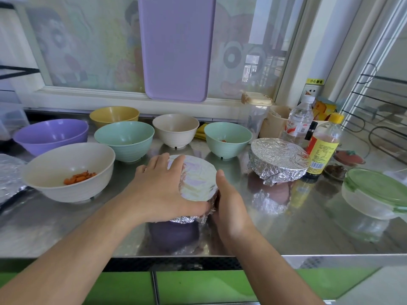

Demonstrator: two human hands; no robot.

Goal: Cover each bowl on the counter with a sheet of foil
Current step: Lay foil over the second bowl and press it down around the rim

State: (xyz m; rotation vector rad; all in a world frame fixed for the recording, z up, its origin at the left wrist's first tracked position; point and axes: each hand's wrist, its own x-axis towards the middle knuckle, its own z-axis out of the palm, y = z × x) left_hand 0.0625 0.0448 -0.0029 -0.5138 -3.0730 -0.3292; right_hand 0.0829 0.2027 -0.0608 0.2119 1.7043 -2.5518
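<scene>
Crimping is the step in hand: the left hand (163, 186) lies spread flat over the foil (196, 179) on the purple bowl (174, 234) at the desk's (286, 234) front edge, holding it taut, while the right hand (229, 203) presses straight fingers against the side. The skirt is best tucked evenly under the rim.

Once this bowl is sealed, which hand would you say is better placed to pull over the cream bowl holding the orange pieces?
The left hand, probably. The cream ribbed bowl with orange pieces sits on its side, while the right hand presses foil on the far side of the foil-covered purple bowl.
</scene>
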